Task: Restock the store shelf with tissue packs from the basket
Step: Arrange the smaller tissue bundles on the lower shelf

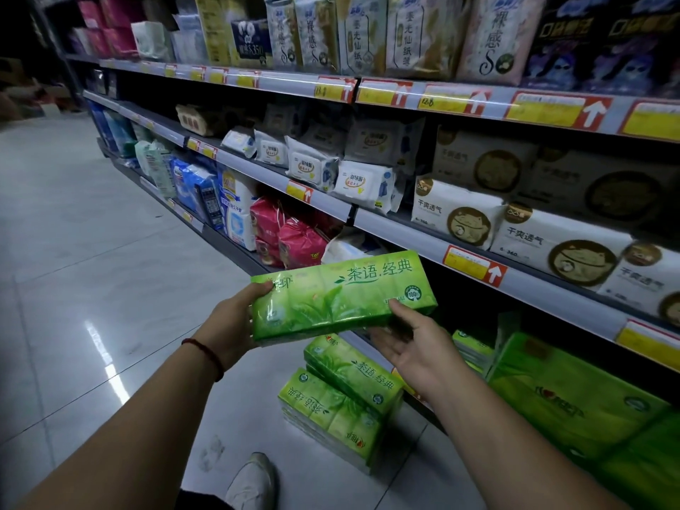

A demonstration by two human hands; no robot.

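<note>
A long green tissue pack (342, 294) is held level in front of the store shelf (533, 285), between its bottom and middle tiers. My left hand (230, 331) grips the pack's left end. My right hand (415, 342) supports its right underside, thumb on the front face. Below, a stack of matching green packs (342, 399) rests on the floor against the shelf base. More green packs (574, 395) lie on the bottom tier to the right. No basket is visible.
White tissue packs (456, 211) and wet-wipe packs (362, 184) fill the middle tier; tall packs line the top tier. Pink bags (294, 241) sit on the low tier to the left. My white shoe (252, 480) stands on the tiled aisle floor (92, 288).
</note>
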